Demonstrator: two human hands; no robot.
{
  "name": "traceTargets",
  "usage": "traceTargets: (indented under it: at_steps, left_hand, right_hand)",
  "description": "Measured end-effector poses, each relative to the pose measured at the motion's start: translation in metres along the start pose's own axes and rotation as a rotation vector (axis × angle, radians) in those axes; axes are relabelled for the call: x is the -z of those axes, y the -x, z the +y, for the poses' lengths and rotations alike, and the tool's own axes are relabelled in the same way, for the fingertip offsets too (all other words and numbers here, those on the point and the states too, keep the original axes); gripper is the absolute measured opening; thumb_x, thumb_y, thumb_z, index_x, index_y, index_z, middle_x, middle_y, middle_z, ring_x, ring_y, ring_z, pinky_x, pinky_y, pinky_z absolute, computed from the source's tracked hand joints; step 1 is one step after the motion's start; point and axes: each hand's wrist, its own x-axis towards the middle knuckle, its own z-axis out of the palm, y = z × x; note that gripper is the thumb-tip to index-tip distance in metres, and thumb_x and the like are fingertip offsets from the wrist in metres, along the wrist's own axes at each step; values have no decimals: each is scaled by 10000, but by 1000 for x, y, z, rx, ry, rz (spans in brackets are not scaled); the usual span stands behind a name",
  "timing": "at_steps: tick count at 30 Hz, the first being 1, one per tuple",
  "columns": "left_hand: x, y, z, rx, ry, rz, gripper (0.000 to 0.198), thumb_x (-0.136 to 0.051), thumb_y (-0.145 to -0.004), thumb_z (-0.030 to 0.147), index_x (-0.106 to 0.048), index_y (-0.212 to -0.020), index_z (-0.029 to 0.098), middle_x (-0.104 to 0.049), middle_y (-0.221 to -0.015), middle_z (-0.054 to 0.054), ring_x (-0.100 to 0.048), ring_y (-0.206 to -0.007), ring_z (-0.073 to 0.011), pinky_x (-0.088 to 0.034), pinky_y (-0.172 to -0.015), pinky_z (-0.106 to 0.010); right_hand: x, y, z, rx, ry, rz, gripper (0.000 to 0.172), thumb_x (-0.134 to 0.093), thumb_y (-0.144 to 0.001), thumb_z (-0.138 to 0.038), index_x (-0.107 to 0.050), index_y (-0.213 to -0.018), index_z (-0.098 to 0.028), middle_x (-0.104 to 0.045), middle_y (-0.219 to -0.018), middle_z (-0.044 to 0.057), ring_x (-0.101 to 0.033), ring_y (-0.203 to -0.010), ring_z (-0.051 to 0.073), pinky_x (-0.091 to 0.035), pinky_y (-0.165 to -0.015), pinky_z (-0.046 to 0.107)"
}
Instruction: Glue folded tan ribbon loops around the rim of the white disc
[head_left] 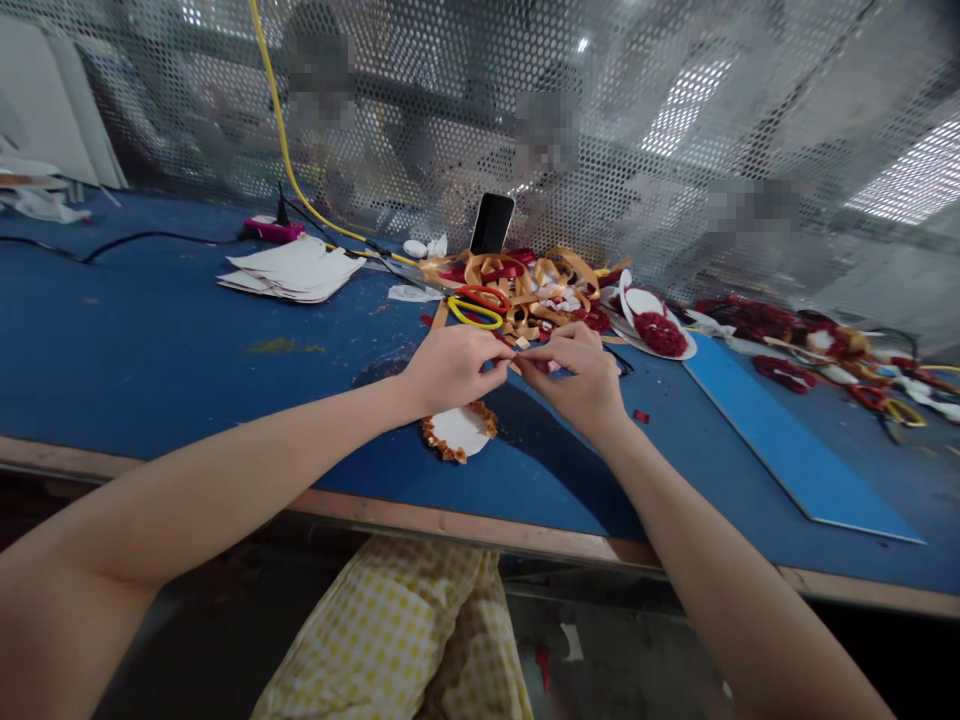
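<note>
My left hand [450,368] and my right hand [576,378] meet above the blue table [165,350], fingers pinched together on a small piece of orange ribbon [517,358] between them. Just below my left hand lies a white disc [459,430] with orange folded ribbon pieces round part of its rim. Behind my hands sits a heap of orange and red ribbon [536,285], with red-and-yellow scissors [478,305] on its left side.
A black phone [492,223] leans on the perforated metal screen behind the heap. A white plate with red petals [656,330] lies right of it. White paper sheets [289,270] lie at the left. A light-blue board [787,440] lies at the right, more red pieces beyond.
</note>
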Motion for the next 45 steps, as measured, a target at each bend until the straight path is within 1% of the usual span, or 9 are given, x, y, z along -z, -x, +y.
traceTargets:
  at_steps: [4, 8, 11, 16, 24, 28, 35, 41, 45]
  left_hand:
    - [1, 0, 1, 23, 131, -7, 290, -603, -924, 237, -841, -1074, 167, -836, -1054, -127, -766, -932, -260, -550, -870, -355]
    - [6, -5, 3, 240, 441, -72, 270, -650, -893, 252, -844, -1053, 153, -840, -961, -101, -743, -838, -208, -551, -771, -298]
    - [9, -10, 3, 405, 689, -114, 223, -698, -875, 289, -846, -952, 142, -814, -842, -72, -663, -701, -148, -516, -682, -261]
    - [7, -13, 0, 521, 842, -95, 230, -814, -801, 377, -838, -832, 151, -725, -700, -28, -528, -625, -102, -408, -603, -248]
    - [6, -11, -4, 523, 950, -127, 301, -912, -675, 422, -817, -787, 160, -744, -749, -32, -528, -666, -102, -401, -635, -258]
    - [6, -12, -4, 526, 963, -160, 220, -865, -702, 352, -777, -748, 156, -708, -716, -15, -567, -692, -112, -440, -689, -267]
    - [6, -9, -5, 481, 868, -262, 222, -778, -729, 367, -746, -766, 150, -629, -679, 20, -510, -651, -99, -367, -644, -266]
    - [6, -9, -7, 463, 875, -310, 241, -782, -744, 393, -742, -791, 160, -656, -725, 5, -530, -663, -108, -390, -653, -272]
    - [4, -9, -7, 464, 935, -253, 314, -835, -746, 447, -780, -858, 158, -711, -792, -18, -553, -695, -107, -413, -676, -269]
  right_hand:
    - [1, 0, -2, -10, 11, 27, 77, -752, -894, -270, -807, -841, -272, -699, -654, 16, -596, -765, 220, -480, -767, 415]
    - [2, -2, -5, -35, -11, 31, 77, -725, -883, -250, -778, -830, -268, -696, -665, 12, -588, -762, 221, -472, -770, 413]
    - [3, -3, -8, -35, -41, 48, 74, -710, -870, -239, -747, -810, -262, -688, -674, 10, -584, -746, 214, -480, -761, 408]
    - [4, -5, -14, -24, -117, 39, 80, -710, -875, -223, -719, -809, -268, -695, -698, 13, -603, -744, 208, -500, -739, 401]
    - [7, -5, -13, -24, -138, 25, 76, -719, -895, -271, -758, -832, -288, -707, -700, 3, -608, -727, 205, -506, -761, 419]
    - [7, -5, -14, -18, -173, -1, 61, -722, -879, -253, -766, -852, -285, -701, -695, 5, -611, -764, 216, -498, -766, 414]
    - [10, -6, -16, 27, -245, -105, 134, -774, -864, -272, -773, -998, -281, -727, -769, 10, -615, -828, 225, -489, -796, 414]
    - [12, -5, -15, 46, -318, -82, 137, -761, -868, -180, -761, -964, -277, -720, -758, -1, -598, -827, 216, -484, -796, 407]
    - [11, -5, -15, 4, -344, -38, 111, -761, -875, -175, -764, -915, -278, -723, -755, -3, -591, -813, 210, -481, -759, 389]
